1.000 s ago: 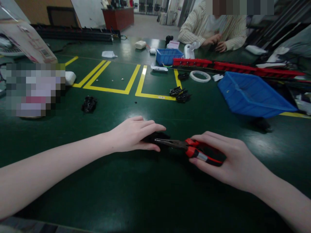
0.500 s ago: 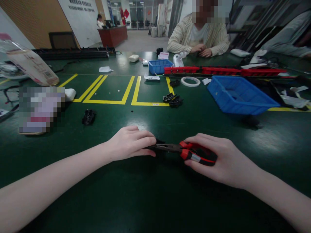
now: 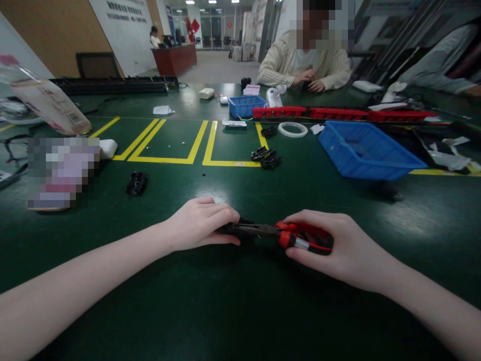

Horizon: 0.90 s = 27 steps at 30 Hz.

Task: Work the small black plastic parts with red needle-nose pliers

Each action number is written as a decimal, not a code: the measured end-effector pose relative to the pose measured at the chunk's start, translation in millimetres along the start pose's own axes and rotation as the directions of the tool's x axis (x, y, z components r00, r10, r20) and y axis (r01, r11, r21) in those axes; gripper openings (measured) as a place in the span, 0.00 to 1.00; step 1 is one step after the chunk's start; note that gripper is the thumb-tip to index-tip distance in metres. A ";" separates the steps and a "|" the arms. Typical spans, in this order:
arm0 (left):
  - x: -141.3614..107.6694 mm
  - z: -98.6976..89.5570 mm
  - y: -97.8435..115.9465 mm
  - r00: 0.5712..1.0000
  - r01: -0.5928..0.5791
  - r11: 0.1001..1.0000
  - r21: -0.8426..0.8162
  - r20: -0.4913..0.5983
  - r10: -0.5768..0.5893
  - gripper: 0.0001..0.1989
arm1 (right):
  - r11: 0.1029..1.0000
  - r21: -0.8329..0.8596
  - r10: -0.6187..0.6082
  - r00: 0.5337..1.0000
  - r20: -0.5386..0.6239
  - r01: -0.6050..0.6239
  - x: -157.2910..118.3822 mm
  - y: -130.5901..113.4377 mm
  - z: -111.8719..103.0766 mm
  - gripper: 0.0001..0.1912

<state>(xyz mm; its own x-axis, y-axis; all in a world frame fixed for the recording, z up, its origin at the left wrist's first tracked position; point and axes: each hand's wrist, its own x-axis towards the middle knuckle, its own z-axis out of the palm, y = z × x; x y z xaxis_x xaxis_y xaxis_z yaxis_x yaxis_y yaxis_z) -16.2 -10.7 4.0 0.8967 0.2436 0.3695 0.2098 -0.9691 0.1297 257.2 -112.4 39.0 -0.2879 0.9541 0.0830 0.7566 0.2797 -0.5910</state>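
Observation:
Red-handled pliers [image 3: 306, 240] lie in my right hand [image 3: 338, 243], whose fingers are wrapped round the grips. Their dark jaws point left and reach my left hand [image 3: 206, 223]. Between its fingers and thumb my left hand pinches a small black part [image 3: 225, 228], mostly hidden by the fingers and the jaw tips. Both hands are low over the green table [image 3: 180, 301]. Beyond them sit one black part [image 3: 137, 183] at the left and a small cluster of black parts [image 3: 266, 157] near the yellow tape.
A large blue bin [image 3: 372, 153] stands at the right, a small blue bin [image 3: 246, 106] farther back. A tape roll [image 3: 292, 130] and a red strip [image 3: 340, 113] lie near them. A bottle [image 3: 50, 103] leans at the left. A person [image 3: 306, 65] sits opposite.
The view has shifted slightly. The pliers' jaws look closer together and a little turned. The person opposite has moved their hands and now holds a dark object.

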 end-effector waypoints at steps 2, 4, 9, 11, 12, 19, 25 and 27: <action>0.1 -0.2 0.1 1.000 0.009 1.000 0.005 0.022 -0.009 0.17 | 1.000 -0.019 -0.010 1.000 0.017 0.010 0.6 0.6 -0.9 0.14; 0.2 -0.5 0.5 0.999 0.018 1.000 0.010 0.045 -0.018 0.16 | 0.999 -0.034 -0.020 0.999 0.032 0.021 1.0 0.9 -1.5 0.14; 2.1 -2.9 3.3 0.990 0.100 0.995 -0.024 0.100 -0.098 0.20 | 0.998 -0.044 -0.050 0.999 0.004 0.050 -0.8 1.5 0.3 0.15; 3.7 -4.4 4.3 0.982 0.137 0.989 -0.048 0.140 -0.129 0.25 | 0.996 -0.068 -0.062 0.998 -0.017 0.060 -2.0 3.0 1.5 0.16; 4.5 -5.1 4.6 0.977 0.147 0.987 -0.056 0.165 -0.136 0.26 | 0.994 -0.086 -0.068 0.997 -0.022 0.065 -2.5 4.1 1.9 0.16; 7.3 -7.4 3.4 0.960 0.188 0.972 -0.142 0.236 -0.151 0.24 | 0.975 -0.183 -0.132 0.991 -0.011 0.128 -2.9 10.0 -0.7 0.18; 6.4 -4.3 1.0 0.961 0.188 0.964 -0.187 0.237 -0.142 0.23 | 0.987 -0.127 -0.101 0.994 -0.038 0.096 -3.2 6.4 2.5 0.18; 6.4 -3.1 0.3 0.959 0.202 0.957 -0.206 0.241 -0.151 0.23 | 0.991 -0.109 -0.082 0.996 -0.026 0.078 -2.4 5.5 4.7 0.16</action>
<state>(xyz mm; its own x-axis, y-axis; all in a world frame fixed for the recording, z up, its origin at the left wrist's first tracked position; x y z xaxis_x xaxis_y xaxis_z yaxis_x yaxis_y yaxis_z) -11.7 -9.3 9.2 0.9221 0.3701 0.1132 0.3018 -0.8707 0.3884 259.3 -113.6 31.8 -0.3333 0.9305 0.1517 0.7913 0.3636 -0.4915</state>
